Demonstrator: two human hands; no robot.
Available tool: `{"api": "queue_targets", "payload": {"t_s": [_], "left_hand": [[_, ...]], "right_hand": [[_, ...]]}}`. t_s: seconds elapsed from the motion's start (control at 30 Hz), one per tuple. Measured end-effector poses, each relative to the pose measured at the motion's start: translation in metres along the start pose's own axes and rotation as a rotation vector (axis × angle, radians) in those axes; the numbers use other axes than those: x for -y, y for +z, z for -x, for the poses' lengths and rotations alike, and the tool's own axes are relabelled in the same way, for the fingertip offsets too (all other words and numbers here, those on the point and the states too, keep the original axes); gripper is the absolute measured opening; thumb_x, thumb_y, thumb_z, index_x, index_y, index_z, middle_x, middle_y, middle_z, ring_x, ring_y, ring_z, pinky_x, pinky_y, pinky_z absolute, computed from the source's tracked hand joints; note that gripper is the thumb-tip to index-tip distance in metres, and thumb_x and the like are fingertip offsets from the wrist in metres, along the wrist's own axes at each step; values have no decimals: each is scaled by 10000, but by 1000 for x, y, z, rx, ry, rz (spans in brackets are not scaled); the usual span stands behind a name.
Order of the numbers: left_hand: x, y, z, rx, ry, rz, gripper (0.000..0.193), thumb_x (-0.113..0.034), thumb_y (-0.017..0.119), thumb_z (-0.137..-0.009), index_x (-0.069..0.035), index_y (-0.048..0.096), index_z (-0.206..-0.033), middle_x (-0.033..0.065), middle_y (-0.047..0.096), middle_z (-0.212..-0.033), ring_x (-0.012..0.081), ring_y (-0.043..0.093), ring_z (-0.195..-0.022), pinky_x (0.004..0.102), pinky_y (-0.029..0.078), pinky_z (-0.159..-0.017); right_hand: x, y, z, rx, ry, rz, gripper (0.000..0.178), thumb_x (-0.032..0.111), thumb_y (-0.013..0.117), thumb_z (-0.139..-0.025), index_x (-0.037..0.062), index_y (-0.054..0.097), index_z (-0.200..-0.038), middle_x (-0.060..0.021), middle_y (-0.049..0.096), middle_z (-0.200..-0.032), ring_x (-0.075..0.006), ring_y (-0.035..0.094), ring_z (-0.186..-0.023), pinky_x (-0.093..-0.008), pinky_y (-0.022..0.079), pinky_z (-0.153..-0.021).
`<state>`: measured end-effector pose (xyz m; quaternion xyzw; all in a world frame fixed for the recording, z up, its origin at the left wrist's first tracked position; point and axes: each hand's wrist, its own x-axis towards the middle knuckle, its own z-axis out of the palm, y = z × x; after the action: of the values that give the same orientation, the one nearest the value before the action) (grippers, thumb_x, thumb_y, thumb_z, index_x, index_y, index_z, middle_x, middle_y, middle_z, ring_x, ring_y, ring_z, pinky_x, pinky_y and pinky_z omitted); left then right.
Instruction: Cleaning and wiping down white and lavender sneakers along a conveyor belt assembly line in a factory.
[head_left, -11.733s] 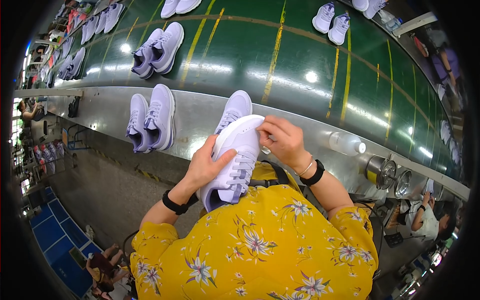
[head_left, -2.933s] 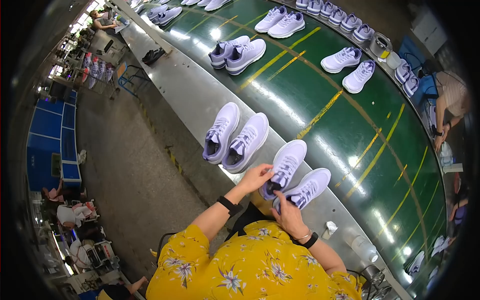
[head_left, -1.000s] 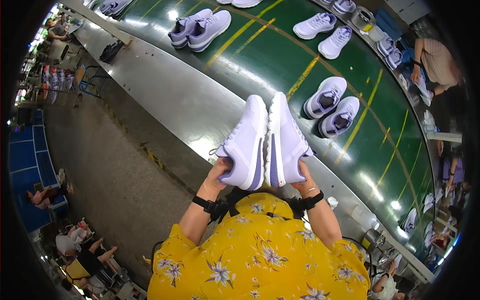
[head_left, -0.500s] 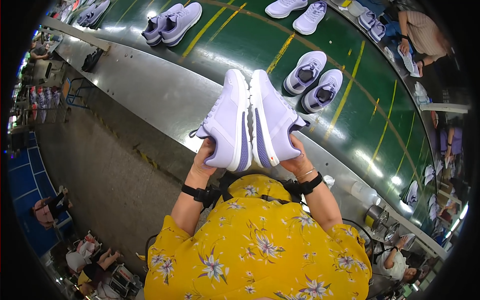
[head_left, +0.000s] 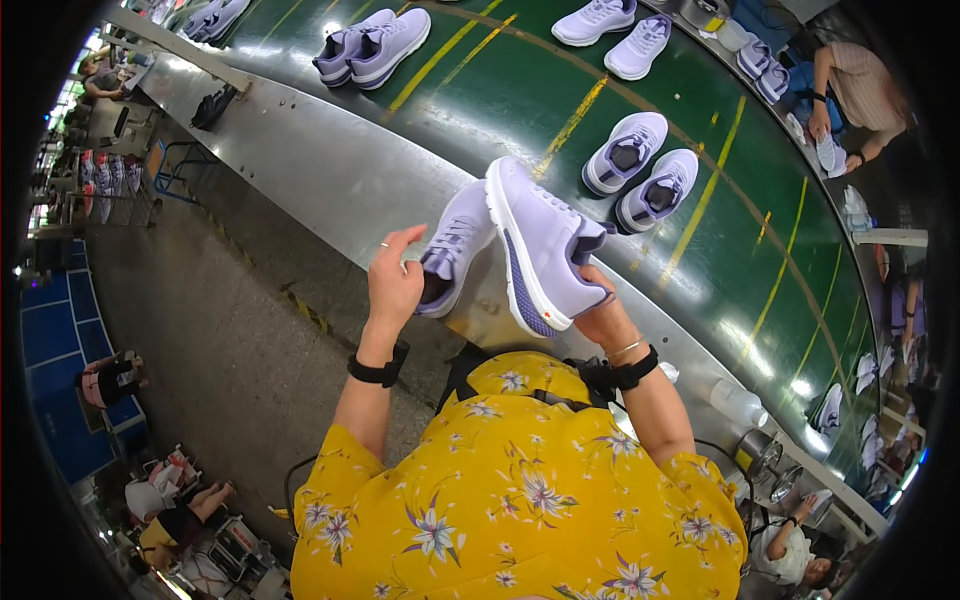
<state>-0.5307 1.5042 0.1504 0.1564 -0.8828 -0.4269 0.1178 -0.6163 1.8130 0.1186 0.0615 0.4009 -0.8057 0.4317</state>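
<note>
My right hand point(head_left: 607, 318) grips a lilac sneaker point(head_left: 540, 235) by its heel, with fingers in the collar. That sneaker is turned on its side, so its white and dark-purple sole edge shows. Left of it, the matching lilac sneaker point(head_left: 457, 245) sits upright on the metal ledge, its laces facing up and its toe partly hidden behind the held one. Beside this second shoe's heel is my left hand point(head_left: 396, 285), fingers apart and holding nothing; whether a fingertip touches the collar I cannot tell.
Beyond the metal ledge point(head_left: 330, 170) runs a green conveyor belt point(head_left: 520, 110) with yellow lines, carrying several lilac pairs, the nearest pair point(head_left: 640, 170) just past my right hand. A clear plastic bottle point(head_left: 738, 402) stands on the ledge at right. Co-workers sit across the belt.
Both sneakers were held up side by side, soles together. Now the left one rests on the ledge, let go by my left hand. My right hand has tilted the other shoe slightly.
</note>
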Motion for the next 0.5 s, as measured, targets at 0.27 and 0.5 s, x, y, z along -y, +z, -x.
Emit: {"api": "queue_targets", "payload": {"t_s": [0.27, 0.5], "left_hand": [[-156, -20, -12, 403, 776, -238, 501, 43, 609, -736, -111, 666, -1209, 75, 624, -1272, 322, 517, -1270, 434, 337, -1125], [-161, -12, -1, 576, 936, -306, 287, -89, 766, -701, -72, 650, -963, 58, 675, -1011, 254, 602, -1113, 444, 377, -1083]], "right_hand": [[53, 27, -5, 135, 73, 483, 594, 414, 540, -962, 175, 453, -1499, 4, 613, -1241, -86, 580, -1048, -244, 482, -811], [79, 43, 20, 166, 160, 532, 556, 513, 433, -1033, 102, 624, -1355, -49, 664, -1198, -98, 579, -957, -248, 462, -846]]}}
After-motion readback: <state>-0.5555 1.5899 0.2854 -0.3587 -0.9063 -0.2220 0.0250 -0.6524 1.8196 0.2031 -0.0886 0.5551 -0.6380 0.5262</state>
